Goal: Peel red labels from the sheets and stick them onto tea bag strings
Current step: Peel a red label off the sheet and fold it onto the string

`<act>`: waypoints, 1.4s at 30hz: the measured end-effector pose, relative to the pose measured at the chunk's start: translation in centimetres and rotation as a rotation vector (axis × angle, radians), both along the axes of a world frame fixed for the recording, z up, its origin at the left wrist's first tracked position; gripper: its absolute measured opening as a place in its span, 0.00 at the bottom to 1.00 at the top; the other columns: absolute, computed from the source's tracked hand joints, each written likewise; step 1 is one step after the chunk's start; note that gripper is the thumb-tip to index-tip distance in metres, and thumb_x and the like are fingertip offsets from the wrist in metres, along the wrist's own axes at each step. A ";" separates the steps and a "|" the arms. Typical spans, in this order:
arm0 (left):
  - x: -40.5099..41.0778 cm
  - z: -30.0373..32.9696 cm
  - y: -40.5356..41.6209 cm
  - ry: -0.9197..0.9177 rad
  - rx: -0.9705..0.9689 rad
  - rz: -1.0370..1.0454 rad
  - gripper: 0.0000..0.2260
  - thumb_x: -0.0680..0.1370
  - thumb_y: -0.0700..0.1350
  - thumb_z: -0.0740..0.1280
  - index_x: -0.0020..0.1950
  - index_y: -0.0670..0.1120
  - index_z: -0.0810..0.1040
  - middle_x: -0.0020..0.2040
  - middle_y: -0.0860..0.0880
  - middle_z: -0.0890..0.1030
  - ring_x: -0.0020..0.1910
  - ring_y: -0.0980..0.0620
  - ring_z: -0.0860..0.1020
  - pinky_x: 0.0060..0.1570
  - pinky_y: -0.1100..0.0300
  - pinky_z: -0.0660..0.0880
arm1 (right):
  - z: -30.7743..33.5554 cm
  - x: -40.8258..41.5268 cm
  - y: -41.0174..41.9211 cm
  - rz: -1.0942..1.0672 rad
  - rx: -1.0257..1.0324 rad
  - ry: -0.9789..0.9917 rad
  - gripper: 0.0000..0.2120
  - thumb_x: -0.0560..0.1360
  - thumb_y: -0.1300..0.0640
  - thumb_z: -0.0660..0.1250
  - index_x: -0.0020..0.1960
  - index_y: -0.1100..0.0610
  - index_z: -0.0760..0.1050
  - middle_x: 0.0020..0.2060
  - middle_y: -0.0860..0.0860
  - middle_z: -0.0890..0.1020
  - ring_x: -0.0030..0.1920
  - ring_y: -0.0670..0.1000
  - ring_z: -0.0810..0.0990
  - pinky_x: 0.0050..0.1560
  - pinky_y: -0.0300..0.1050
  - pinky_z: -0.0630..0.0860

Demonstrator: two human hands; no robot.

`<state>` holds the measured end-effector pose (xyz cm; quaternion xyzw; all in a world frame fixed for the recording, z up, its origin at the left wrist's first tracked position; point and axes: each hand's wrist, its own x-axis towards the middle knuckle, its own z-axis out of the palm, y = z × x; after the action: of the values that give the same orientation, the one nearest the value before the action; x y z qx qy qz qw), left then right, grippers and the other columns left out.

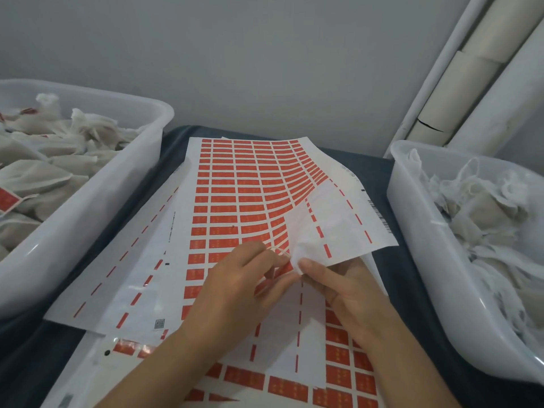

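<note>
A white sheet of red labels (pixel 235 195) lies on top of other label sheets in the middle of the table. Its right part is bare backing (pixel 338 219), curled upward. My right hand (pixel 344 293) pinches the lower edge of that lifted backing between thumb and fingers. My left hand (pixel 235 284) pinches at a red label (pixel 282 267) beside the right thumb, fingers curled on the sheet. Tea bags with red tags (pixel 44 172) fill the left bin. Tea bags with loose white strings (pixel 482 213) fill the right bin.
A translucent plastic bin (pixel 97 207) stands at the left, another bin (pixel 418 231) at the right. More label sheets (pixel 338 378) lie underneath on a dark blue cloth (pixel 385 175). Cardboard tubes and white pipes (pixel 471 72) lean in the back right corner against a grey wall.
</note>
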<state>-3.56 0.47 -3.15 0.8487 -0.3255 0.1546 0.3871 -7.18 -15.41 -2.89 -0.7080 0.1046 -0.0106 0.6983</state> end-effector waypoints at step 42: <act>1.4 1.6 1.3 0.419 -0.719 0.309 0.14 0.67 0.61 0.60 0.43 0.55 0.76 0.41 0.72 0.78 0.42 0.69 0.78 0.33 0.80 0.69 | 0.0 0.0 -1.2 0.211 0.013 0.214 0.14 0.69 0.46 0.69 0.53 0.47 0.74 0.40 0.46 0.85 0.38 0.48 0.84 0.38 0.37 0.78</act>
<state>-2.21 1.80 -1.55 0.7118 -0.0350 0.1384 0.6877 -7.18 -16.57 -2.86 -0.7078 0.1035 0.1389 0.6848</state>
